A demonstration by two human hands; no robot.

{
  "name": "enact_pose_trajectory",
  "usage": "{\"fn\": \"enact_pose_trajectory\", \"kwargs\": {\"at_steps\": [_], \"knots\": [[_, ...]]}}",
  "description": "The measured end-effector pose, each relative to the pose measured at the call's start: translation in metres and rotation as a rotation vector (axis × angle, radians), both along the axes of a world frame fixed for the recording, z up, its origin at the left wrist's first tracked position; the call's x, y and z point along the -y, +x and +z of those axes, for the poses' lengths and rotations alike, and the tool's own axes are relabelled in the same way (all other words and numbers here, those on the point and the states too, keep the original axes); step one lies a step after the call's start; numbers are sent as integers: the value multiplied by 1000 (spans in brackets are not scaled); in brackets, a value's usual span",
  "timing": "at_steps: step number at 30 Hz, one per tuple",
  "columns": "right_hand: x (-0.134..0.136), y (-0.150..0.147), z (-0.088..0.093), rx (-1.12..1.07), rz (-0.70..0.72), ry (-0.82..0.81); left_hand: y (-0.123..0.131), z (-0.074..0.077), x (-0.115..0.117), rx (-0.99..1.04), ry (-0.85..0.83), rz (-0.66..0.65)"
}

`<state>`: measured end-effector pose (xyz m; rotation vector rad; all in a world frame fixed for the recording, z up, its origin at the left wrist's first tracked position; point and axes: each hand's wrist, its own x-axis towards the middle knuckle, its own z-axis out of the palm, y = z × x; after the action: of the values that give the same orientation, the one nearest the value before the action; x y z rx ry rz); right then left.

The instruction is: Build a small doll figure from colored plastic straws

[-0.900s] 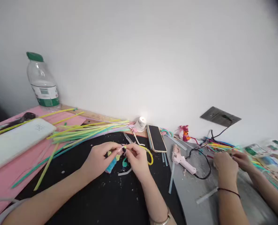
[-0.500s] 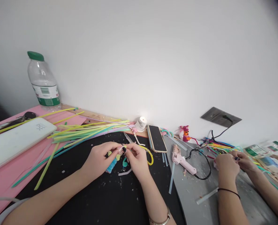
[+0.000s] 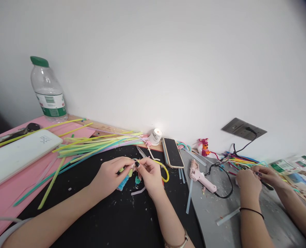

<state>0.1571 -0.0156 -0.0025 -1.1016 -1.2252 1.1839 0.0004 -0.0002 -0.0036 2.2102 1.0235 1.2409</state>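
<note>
Lining a white wall (image 3: 168, 62), pink (image 3: 3, 193), black (image 3: 111, 220) and grey mats (image 3: 220, 220).

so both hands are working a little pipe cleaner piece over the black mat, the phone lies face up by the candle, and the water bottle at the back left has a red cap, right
Not quite: the cap on the water bottle is green, not red, as the head view shows. The rest holds: the left hand and right hand work a small pipe cleaner piece over the black mat, and the phone lies face up by the candle.
</note>
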Motion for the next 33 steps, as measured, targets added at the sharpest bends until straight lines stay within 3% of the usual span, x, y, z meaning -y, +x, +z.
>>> {"fn": "enact_pose_trajectory", "kwargs": {"at_steps": [5,9,12,16,27,31,33], "knots": [[1,0,-2,-55,-20,27,2,-1,2,139,-229,37],[1,-3,-2,-89,-70,42,5,-1,0,367,-501,-16],[1,-4,-1,-81,-100,57,6,2,-2,435,-594,-62],[2,-6,0,-62,-127,67,7,5,-1,462,-630,-94],[4,-4,6,36,-64,81,4,4,-5,453,-607,3],[-3,18,10,12,-285,116,3,3,-7,511,-606,63],[-6,32,13,145,-420,125,3,2,-8,535,-612,69]]}}
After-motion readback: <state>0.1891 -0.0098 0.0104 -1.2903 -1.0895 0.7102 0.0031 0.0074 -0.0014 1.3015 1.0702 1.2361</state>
